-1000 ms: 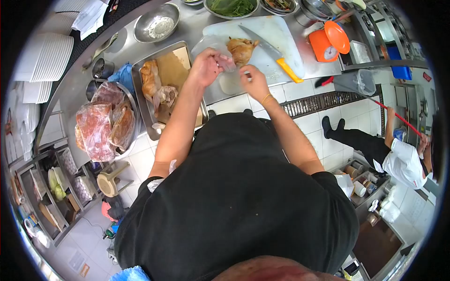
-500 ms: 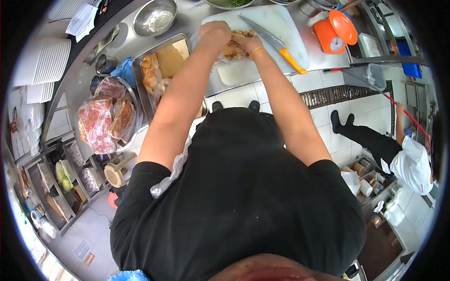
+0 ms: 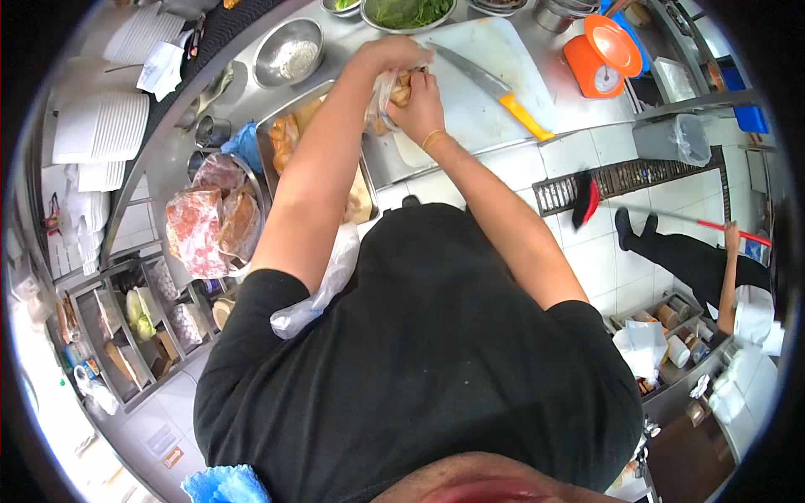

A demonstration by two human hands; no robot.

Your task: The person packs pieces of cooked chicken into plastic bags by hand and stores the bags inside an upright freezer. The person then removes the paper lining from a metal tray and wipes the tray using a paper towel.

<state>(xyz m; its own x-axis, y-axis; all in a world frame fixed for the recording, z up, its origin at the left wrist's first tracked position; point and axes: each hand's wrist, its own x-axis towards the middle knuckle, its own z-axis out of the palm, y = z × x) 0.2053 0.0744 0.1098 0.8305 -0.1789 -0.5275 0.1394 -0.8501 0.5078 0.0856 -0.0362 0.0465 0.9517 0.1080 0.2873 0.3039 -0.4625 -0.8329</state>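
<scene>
A browned piece of cooked meat (image 3: 402,89), partly in clear plastic wrap (image 3: 380,99), is in my right hand (image 3: 422,111), whose fingers curl round it. Just above it, my left hand (image 3: 401,54) reaches over the wrap; its fingertips are blurred, and whether they grip the film is unclear. Both hands are at the left side of a white cutting board (image 3: 470,126). On the board lies a large knife (image 3: 486,81) with a yellow handle. A metal tray (image 3: 366,197) with more browned meat (image 3: 283,142) sits to the left, partly hidden by my left forearm.
Plastic-wrapped meat (image 3: 195,228) fills a bowl at left. A metal bowl (image 3: 288,52) and a bowl of greens (image 3: 409,12) stand behind. An orange scale (image 3: 597,71) stands right of the board. A person (image 3: 729,281) holds a red-handled broom (image 3: 587,201) on the floor at right.
Both hands have moved left across the board with the meat, and the right hand now has it lifted in the wrap. The broom head has come into view at right.
</scene>
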